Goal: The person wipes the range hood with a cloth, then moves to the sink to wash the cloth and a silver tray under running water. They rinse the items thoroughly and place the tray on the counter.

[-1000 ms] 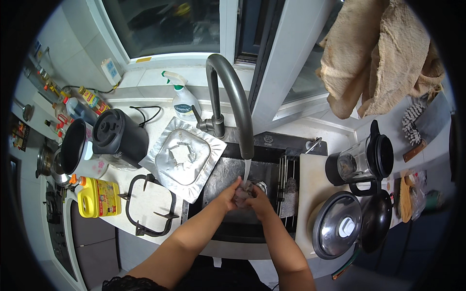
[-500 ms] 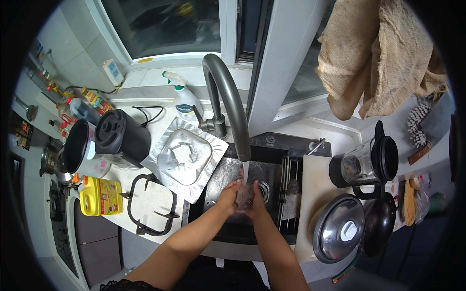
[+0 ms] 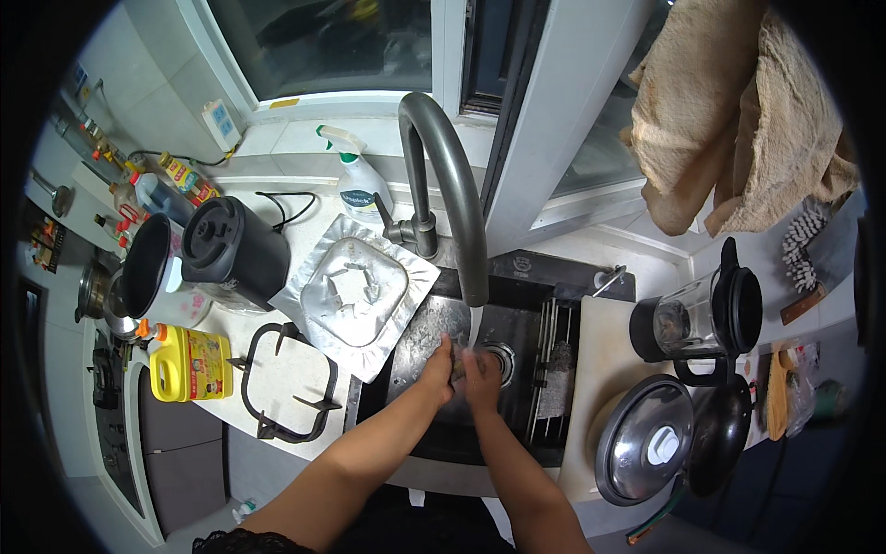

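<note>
Both hands are low over the dark sink (image 3: pixel 425 443), in the stream of water (image 3: pixel 475 325) from the grey gooseneck faucet (image 3: pixel 469 212). My left hand (image 3: pixel 440 376) is closed, thumb upward, around something small and brownish that I cannot make out. My right hand (image 3: pixel 481 379) lies close against it, its fingers bent and pressed together right where the water lands. What sits between the two hands is mostly hidden by fingers and water. Beyond my right fingers shows the round metal drain (image 3: pixel 503 358).
Left of the sink lie a foil stove liner (image 3: pixel 355 291) and a black burner grate (image 3: pixel 325 425), with a yellow jug (image 3: pixel 191 365) beyond. A spray bottle (image 3: pixel 363 189) stands behind. At right are a wire rack (image 3: pixel 540 369), cutting board (image 3: pixel 600 342), lidded pot (image 3: pixel 644 439) and blender jug (image 3: pixel 692 319).
My hands have drawn together and my right fingers have curled in toward the left hand. Earlier they were cupped wider, with a clear, blurred patch between them. Water keeps running.
</note>
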Motion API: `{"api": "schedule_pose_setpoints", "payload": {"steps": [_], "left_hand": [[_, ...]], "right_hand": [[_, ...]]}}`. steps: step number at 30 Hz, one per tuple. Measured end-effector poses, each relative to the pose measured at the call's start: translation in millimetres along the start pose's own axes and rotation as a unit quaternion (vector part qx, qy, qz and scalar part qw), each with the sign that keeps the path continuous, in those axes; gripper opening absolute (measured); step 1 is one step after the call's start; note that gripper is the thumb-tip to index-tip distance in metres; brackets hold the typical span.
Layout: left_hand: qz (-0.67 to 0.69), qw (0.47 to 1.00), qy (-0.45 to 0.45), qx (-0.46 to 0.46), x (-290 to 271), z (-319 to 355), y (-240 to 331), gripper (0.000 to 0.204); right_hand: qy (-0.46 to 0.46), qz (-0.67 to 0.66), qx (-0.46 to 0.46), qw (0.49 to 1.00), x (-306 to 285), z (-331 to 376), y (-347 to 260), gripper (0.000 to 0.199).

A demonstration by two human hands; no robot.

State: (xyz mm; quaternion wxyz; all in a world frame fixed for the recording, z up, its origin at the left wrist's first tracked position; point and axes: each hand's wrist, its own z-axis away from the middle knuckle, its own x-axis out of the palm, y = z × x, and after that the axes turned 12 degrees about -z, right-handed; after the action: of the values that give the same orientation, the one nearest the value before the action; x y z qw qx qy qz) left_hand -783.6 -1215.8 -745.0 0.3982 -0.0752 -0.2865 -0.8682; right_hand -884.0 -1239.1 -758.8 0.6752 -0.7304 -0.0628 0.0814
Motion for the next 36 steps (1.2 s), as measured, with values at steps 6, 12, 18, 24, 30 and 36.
{"api": "schedule_pose_setpoints", "payload": {"steps": [6,12,18,24,30,36], "left_hand": [[0.014,0.994,0.099,0.046,27.9,9.1,-7.1,0.035],[0.022,0.993,0.094,0.073,25.4,6.6,-8.6,0.032],[-0.045,0.983,0.136,0.114,25.0,-0.4,-7.0,0.036],[-0.205,0.951,0.172,0.158,11.9,-13.8,-1.9,0.04],[-0.111,0.983,0.043,0.139,13.2,21.3,27.7,0.015],[-0.038,0.993,-0.009,0.113,-17.1,25.3,29.3,0.039]], "right_hand": [[0.098,-0.014,0.142,0.985,-4.6,2.7,-0.3,0.024],[0.09,-0.039,0.187,0.977,2.9,-4.3,-30.0,0.02],[0.065,-0.014,0.154,0.986,3.8,-8.4,-13.5,0.019],[0.032,0.016,0.164,0.986,9.1,-21.4,-18.3,0.026],[0.092,-0.308,0.445,0.836,-24.6,-31.8,6.8,0.036],[0.075,-0.308,0.47,0.824,-56.3,-20.2,-8.6,0.05]]}}
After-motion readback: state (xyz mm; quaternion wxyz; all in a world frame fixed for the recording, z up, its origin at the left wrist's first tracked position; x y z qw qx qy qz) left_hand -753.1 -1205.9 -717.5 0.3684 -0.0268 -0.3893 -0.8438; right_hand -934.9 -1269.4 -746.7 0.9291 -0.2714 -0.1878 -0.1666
